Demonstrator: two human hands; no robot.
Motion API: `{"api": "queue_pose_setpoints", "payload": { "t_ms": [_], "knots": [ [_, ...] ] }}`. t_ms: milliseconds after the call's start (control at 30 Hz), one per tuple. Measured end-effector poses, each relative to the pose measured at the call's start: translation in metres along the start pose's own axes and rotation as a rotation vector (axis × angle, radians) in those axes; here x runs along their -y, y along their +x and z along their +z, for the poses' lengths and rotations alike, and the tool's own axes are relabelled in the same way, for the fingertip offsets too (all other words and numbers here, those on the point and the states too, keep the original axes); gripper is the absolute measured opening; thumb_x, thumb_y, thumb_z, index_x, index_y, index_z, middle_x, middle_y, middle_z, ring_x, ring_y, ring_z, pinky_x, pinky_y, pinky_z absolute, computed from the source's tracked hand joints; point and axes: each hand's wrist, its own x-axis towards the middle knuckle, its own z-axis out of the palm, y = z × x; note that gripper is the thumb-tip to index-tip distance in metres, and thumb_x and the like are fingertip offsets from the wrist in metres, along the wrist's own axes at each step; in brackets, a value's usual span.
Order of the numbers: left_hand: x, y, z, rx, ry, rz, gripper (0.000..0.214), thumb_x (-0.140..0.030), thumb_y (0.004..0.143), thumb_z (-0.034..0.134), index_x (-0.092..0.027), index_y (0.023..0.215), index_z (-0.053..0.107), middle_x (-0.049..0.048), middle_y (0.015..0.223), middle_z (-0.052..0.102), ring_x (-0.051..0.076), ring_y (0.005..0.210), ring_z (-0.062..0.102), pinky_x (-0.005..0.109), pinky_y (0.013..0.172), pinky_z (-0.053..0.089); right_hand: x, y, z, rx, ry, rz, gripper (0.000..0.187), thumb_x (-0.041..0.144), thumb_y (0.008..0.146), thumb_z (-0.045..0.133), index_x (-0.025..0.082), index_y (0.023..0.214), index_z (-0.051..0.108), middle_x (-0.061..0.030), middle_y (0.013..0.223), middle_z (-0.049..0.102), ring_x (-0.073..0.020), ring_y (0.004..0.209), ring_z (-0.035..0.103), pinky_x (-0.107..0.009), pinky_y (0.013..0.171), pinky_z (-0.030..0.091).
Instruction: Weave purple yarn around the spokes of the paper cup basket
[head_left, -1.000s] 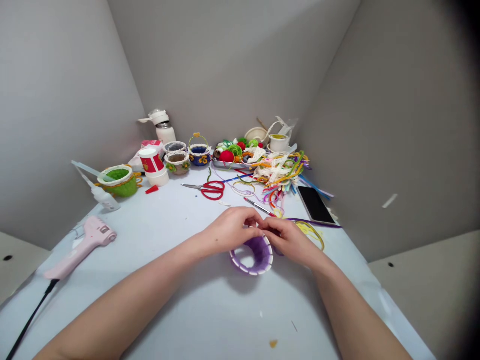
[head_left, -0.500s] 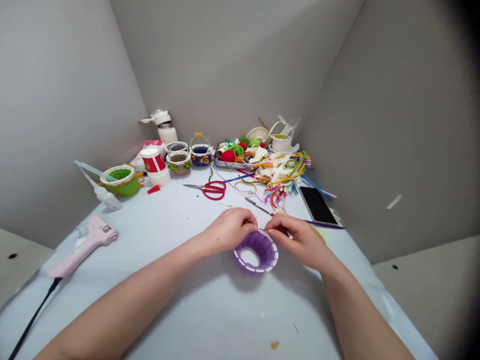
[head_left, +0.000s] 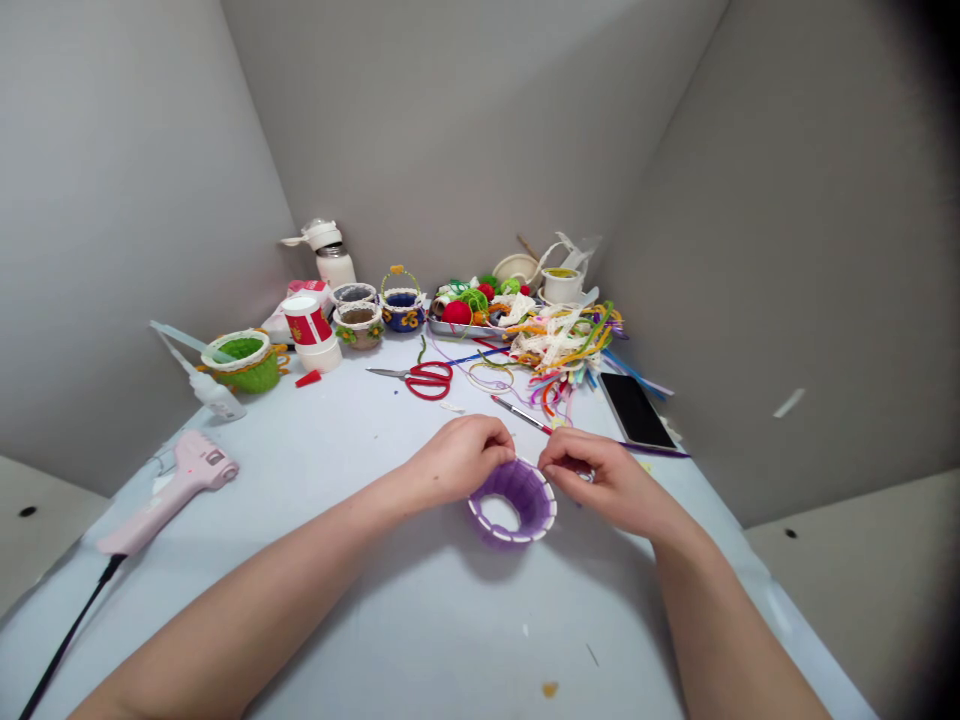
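Observation:
A small purple basket [head_left: 536, 500] with a white-notched rim sits before me, its white round bottom showing through the open top. The fingers of my left hand [head_left: 469, 460] pinch its rim at the far left side. Close to the rim's right side is my right hand [head_left: 600, 478], its fingers curled and pressed together. A bit of something pale and purple shows under those fingers, too small to make out. Just beyond the right hand lies a pen [head_left: 521, 413].
Red-handled scissors [head_left: 429, 380] lie beyond my hands. At left are a pink glue gun [head_left: 169, 490] with a black cord and a green basket [head_left: 255, 365]. A phone [head_left: 637, 410] lies at right. Yarn in a tray [head_left: 469, 330] and colourful cords [head_left: 562, 340] fill the back.
My right hand has slid a little to the right and nearer along the rim, fingers still closed. The left hand and the basket have stayed in place.

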Motion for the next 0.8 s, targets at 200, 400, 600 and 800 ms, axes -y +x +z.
{"api": "queue_pose_setpoints", "payload": {
  "t_ms": [200, 400, 600, 800],
  "knots": [
    [0.000, 0.001, 0.001, -0.006, 0.001, -0.009, 0.015, -0.023, 0.078, 0.050, -0.018, 0.079, 0.064, 0.0012, 0.084, 0.067, 0.015, 0.080, 0.058, 0.024, 0.069, 0.040, -0.002, 0.002, 0.002, 0.070, -0.005, 0.018, 0.014, 0.016, 0.086, 0.051, 0.017, 0.081, 0.064, -0.0023, 0.078, 0.060, -0.0128, 0.070, 0.053, -0.024, 0.064, 0.040],
    [-0.005, -0.005, -0.010, -0.030, 0.046, -0.075, 0.015, -0.022, 0.077, 0.048, -0.019, 0.077, 0.063, 0.0000, 0.077, 0.067, 0.014, 0.071, 0.057, 0.024, 0.061, 0.038, -0.001, 0.006, 0.005, 0.070, 0.020, 0.097, 0.016, 0.019, 0.088, 0.049, 0.018, 0.084, 0.064, -0.0019, 0.079, 0.063, -0.0128, 0.070, 0.054, -0.022, 0.061, 0.041],
    [-0.011, -0.008, -0.014, -0.049, 0.070, -0.084, 0.016, -0.025, 0.076, 0.050, -0.018, 0.081, 0.063, 0.0013, 0.083, 0.067, 0.015, 0.076, 0.059, 0.025, 0.064, 0.042, -0.005, 0.008, 0.014, 0.055, 0.035, 0.059, 0.018, 0.022, 0.090, 0.048, 0.018, 0.087, 0.065, -0.0024, 0.083, 0.066, -0.0144, 0.075, 0.058, -0.023, 0.066, 0.043],
    [-0.007, 0.001, 0.004, -0.028, -0.096, -0.012, 0.019, -0.034, 0.076, 0.059, -0.020, 0.087, 0.067, 0.0004, 0.090, 0.069, 0.016, 0.085, 0.060, 0.025, 0.074, 0.044, -0.006, 0.010, 0.018, 0.054, 0.005, 0.040, 0.019, 0.023, 0.090, 0.048, 0.017, 0.083, 0.065, -0.0020, 0.078, 0.065, -0.0139, 0.072, 0.058, -0.023, 0.064, 0.042]
  ]
}}
